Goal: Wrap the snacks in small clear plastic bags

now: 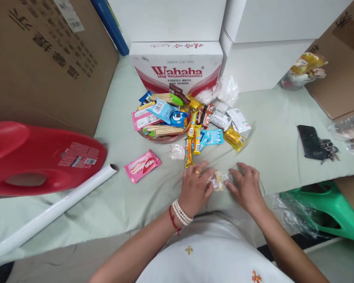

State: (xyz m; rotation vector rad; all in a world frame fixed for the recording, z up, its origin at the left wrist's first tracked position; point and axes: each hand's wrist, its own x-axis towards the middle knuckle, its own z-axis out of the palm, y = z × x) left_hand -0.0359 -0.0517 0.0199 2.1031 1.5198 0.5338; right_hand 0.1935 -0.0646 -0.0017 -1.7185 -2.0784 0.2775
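Near the table's front edge, my left hand [195, 188] and my right hand [245, 184] both pinch a small clear-wrapped yellowish snack [220, 180] between them. A ring sits on my left hand and a bead bracelet with a red string on that wrist. Just beyond lies a pile of wrapped snacks [191, 118], part of it heaped in a reddish bowl [168, 137]. A pink Nabati wafer pack [142, 165] lies alone to the left of my hands.
A Wahaha water carton [176, 65] stands behind the pile, with white boxes [268, 43] to its right. A brown carton [44, 59], a red plastic stool [38, 157] and a white roll [56, 208] are on the left. A black phone with keys [315, 143] lies right; a green stool [327, 208] sits below.
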